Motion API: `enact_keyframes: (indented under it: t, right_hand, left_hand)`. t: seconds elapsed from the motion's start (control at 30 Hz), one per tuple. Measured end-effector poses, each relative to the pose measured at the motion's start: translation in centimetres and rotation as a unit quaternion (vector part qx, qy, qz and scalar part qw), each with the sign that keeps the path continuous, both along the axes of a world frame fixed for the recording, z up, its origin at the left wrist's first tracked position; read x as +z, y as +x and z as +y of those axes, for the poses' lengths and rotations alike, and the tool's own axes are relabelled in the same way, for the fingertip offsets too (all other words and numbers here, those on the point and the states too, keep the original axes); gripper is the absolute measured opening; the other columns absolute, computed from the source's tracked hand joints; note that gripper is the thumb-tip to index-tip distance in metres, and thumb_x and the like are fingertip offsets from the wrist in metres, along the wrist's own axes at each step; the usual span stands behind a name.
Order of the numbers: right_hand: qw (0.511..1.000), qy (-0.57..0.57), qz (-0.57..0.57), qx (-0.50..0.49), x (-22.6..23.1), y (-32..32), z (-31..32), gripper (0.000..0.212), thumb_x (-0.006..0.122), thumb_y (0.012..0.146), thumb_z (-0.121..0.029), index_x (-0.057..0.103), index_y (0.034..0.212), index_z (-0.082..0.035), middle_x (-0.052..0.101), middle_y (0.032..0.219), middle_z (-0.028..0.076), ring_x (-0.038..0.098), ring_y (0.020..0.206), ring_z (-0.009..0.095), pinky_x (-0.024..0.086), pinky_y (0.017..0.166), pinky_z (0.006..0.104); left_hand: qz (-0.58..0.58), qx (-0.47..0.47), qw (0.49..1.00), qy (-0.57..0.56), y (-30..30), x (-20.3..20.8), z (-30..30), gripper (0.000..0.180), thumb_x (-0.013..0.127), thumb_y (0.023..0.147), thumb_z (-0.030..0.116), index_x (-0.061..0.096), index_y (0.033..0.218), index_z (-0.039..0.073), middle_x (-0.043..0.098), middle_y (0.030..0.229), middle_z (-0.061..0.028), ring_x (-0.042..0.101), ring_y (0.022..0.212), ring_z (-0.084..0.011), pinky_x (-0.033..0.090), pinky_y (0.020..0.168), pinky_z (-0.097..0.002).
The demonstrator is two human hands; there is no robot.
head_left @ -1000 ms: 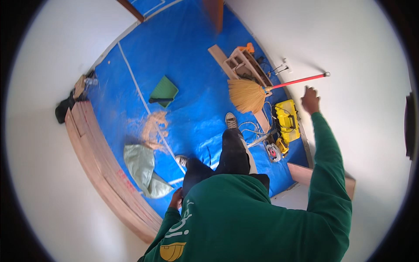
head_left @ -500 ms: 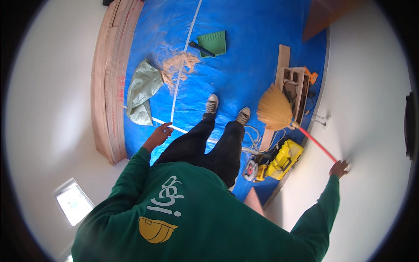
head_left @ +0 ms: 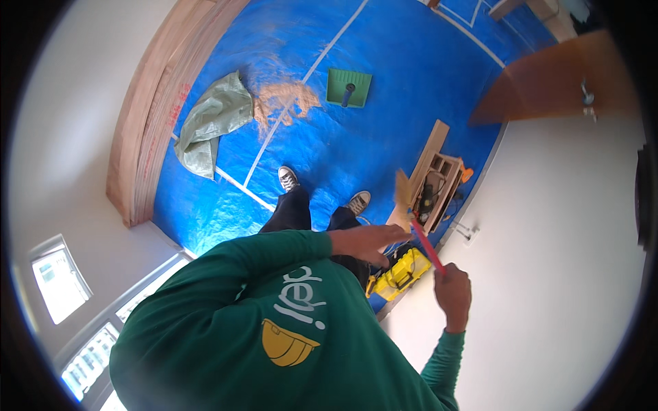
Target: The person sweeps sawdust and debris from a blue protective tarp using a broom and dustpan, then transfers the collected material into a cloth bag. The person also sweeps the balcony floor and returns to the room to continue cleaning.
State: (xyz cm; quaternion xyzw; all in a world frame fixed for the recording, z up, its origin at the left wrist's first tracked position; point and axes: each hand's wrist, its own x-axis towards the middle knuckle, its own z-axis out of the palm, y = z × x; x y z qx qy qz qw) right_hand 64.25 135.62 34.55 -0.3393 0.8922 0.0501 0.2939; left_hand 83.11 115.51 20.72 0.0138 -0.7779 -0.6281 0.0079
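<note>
From where I stand, the left arm bends across the front of the body, its green sleeve [head_left: 274, 252] wrinkled, and the left hand [head_left: 370, 242] reaches right of centre, palm side down, fingers stretched out and thumb apart, gripping nothing; I can't tell whether the fingertips touch the broom [head_left: 426, 246]. The right hand [head_left: 453, 296], its forearm rising from the lower edge, has its fingers wrapped tightly around the broom's smooth red handle. The broom slants just right of the frame's centre, with its straw-coloured bristles [head_left: 403, 196] up and left of the hands. Below the left hand sits a hard yellow toolbox [head_left: 404, 272]; above the right hand lies a compartmented wooden tray [head_left: 449, 166]. Creased, shiny blue sheeting [head_left: 404, 116] covers the floor. Toward the upper middle rest a ribbed green dustpan [head_left: 360, 83] and powdery tan sawdust [head_left: 305, 101], beside a crumpled pale-green sack [head_left: 218, 109]. Long, flat, stacked boards [head_left: 147, 109] fill the upper left.
</note>
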Motion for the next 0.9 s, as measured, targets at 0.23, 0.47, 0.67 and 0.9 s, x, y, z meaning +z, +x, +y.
enact_keyframes:
  t: [0.23,0.47,0.67,0.9]
  right_hand:
    - [0.995,-0.016,-0.01,0.095,9.4,13.6,-18.3,0.035,0.065,0.098,-0.036,0.068,0.093,-0.002,0.069,0.079,0.025,0.068,0.075,0.045,0.054,0.068,0.0538]
    - [0.889,-0.203,-0.344,-0.225,1.5,14.8,-27.1,0.082,0.046,0.1,-0.076,0.065,0.126,0.0,0.069,0.076,0.005,0.068,0.066,0.015,0.053,0.063,0.0276]
    - [0.823,-0.262,-0.313,-0.396,-11.4,9.1,-35.9,0.097,0.056,0.092,-0.081,0.04,0.152,-0.007,0.061,0.122,0.018,0.068,0.095,0.028,0.058,0.071,0.042]
    - [0.885,-0.153,-0.254,-0.358,-19.9,4.7,-48.8,0.092,0.058,0.095,-0.073,0.041,0.15,-0.002,0.054,0.115,0.018,0.068,0.095,0.035,0.059,0.071,0.0512]
  left_hand:
    - [-0.083,-0.088,0.992,0.025,4.1,3.8,-8.4,0.056,0.073,0.096,0.044,0.062,0.133,0.004,0.065,0.126,-0.0185,0.066,0.118,-0.0374,0.051,0.099,-0.048]
    - [-0.096,0.048,0.994,-0.011,19.7,3.7,-21.3,0.027,0.071,0.093,0.025,0.065,0.111,0.005,0.066,0.107,-0.017,0.068,0.103,-0.0367,0.052,0.088,-0.0468]
    - [-0.118,0.252,0.96,-0.014,34.5,5.8,-29.8,0.029,0.071,0.085,0.013,0.065,0.111,0.004,0.066,0.106,-0.013,0.066,0.102,-0.0342,0.052,0.09,-0.044]
    - [-0.164,0.468,0.868,0.001,45.7,9.3,-36.2,0.029,0.064,0.084,-0.003,0.064,0.113,-0.001,0.068,0.112,-0.0172,0.068,0.102,-0.0337,0.053,0.092,-0.0397]
